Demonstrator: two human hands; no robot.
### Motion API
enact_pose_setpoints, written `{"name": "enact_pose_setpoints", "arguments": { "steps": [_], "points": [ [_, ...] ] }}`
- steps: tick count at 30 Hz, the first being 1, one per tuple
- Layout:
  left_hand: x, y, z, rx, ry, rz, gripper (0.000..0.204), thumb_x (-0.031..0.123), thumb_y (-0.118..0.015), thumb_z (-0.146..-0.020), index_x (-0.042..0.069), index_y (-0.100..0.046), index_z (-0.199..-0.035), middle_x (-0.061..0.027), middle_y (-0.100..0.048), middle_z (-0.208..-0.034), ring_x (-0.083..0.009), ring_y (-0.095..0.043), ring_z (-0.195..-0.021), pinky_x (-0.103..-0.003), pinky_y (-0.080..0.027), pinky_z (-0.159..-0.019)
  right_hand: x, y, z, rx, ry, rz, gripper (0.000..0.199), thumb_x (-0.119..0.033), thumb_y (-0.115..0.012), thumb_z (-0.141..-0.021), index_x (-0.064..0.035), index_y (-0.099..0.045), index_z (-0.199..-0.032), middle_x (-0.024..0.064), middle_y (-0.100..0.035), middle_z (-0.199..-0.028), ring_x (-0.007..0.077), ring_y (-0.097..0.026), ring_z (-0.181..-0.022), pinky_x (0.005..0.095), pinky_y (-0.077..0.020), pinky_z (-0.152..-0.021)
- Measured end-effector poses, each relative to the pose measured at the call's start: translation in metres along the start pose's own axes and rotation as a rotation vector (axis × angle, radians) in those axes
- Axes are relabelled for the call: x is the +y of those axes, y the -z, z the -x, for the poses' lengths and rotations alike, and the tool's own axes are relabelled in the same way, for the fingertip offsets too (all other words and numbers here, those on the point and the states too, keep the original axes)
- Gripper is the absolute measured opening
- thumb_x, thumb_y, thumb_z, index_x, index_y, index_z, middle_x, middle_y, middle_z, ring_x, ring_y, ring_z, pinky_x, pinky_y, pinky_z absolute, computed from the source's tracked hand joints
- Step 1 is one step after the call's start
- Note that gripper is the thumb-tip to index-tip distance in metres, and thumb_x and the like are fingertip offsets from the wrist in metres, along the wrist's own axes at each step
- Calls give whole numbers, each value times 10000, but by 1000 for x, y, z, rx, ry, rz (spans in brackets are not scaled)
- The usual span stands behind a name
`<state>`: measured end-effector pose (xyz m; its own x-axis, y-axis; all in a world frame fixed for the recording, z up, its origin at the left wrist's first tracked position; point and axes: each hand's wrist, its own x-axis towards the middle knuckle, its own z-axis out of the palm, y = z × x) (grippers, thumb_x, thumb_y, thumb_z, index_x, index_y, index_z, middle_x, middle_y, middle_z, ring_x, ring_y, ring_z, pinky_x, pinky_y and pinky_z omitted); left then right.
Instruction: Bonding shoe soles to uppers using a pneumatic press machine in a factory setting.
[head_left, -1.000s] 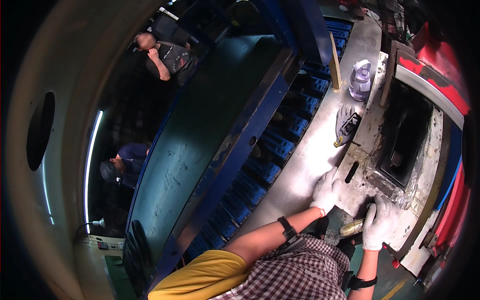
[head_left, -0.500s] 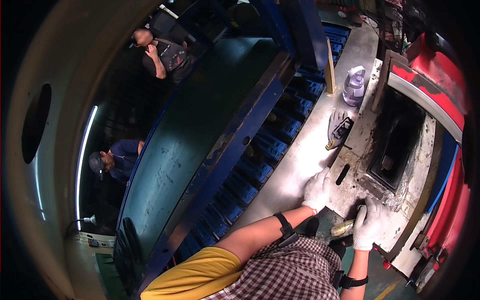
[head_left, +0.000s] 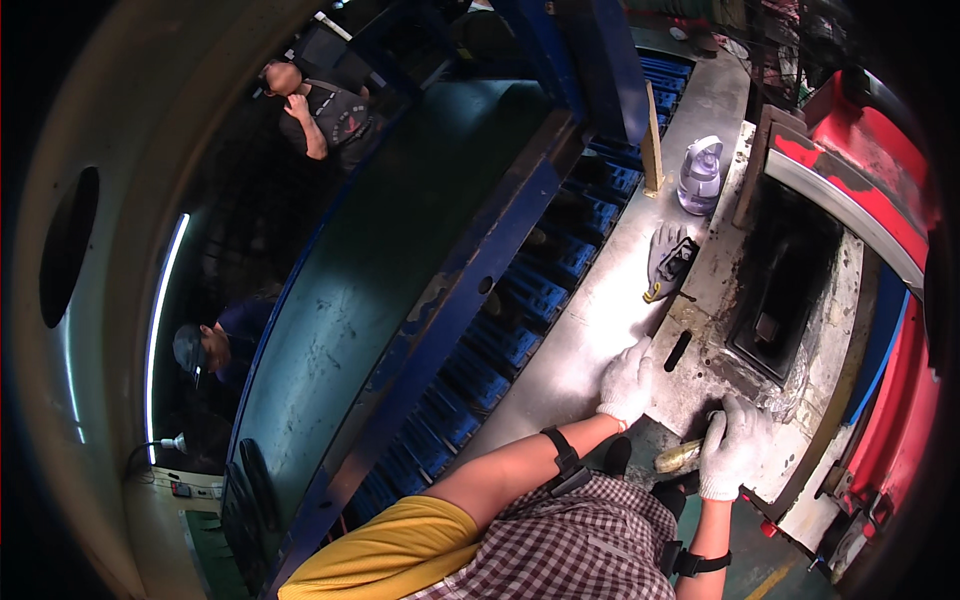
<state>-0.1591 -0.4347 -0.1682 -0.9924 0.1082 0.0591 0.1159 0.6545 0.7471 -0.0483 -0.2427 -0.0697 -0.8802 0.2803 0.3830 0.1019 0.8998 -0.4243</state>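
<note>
My left hand (head_left: 627,383), in a white knitted glove, lies with fingers stretched out on the bright metal worktop (head_left: 590,330), against the left edge of a stained steel plate (head_left: 700,345). My right hand (head_left: 738,450), gloved alike, is at the plate's near edge. Its fingers are bent around the end of a tan, wrapped-looking handle (head_left: 679,458), which sticks out to the left; the rest of that tool is hidden. Beyond my left hand lies a grey work glove (head_left: 665,258) with a black strapped item (head_left: 681,257) on it.
A clear lilac water bottle (head_left: 699,178) stands farther back beside a wooden strip (head_left: 652,140). A dark rectangular recess (head_left: 785,280) sits in the plate, with red machinery (head_left: 880,150) at right. Blue rollers (head_left: 510,330) and a green belt (head_left: 340,330) run along the left; two people are beyond.
Both of my hands keep nearly the same place and grip. The whole view has shifted slightly. The nearer person across the belt has lowered their head a little.
</note>
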Motion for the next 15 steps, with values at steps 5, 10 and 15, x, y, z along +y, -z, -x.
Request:
{"name": "enact_pose_setpoints", "arguments": {
  "steps": [5,10,15],
  "points": [
    [-1,-1,0,11,-1,10,437,226,-504,-1067,42,-588,-1454,-246,-678,-1314,-433,-646,-1205,-521,-503,-1062,1,-1,1,-7,-10,4,292,-138,-705,-915,-89,-718,-1202,126,-736,-1148,338,-684,-1093,581,-409,-1171],
    [-2,-1,0,4,-15,9,440,226,-507,-1063,30,-590,-1448,-251,-677,-1317,-437,-645,-1207,-524,-499,-1069,-1,0,0,12,3,2,287,-135,-708,-914,-85,-715,-1196,124,-737,-1133,336,-685,-1085,584,-409,-1172],
    [-2,0,-1,7,-14,10,438,223,-507,-1060,26,-598,-1440,-252,-680,-1312,-437,-644,-1209,-524,-499,-1068,-3,3,-5,52,33,-22,266,-102,-710,-893,-66,-734,-1155,142,-732,-1100,369,-658,-1020,502,-482,-1009]
  ]
}}
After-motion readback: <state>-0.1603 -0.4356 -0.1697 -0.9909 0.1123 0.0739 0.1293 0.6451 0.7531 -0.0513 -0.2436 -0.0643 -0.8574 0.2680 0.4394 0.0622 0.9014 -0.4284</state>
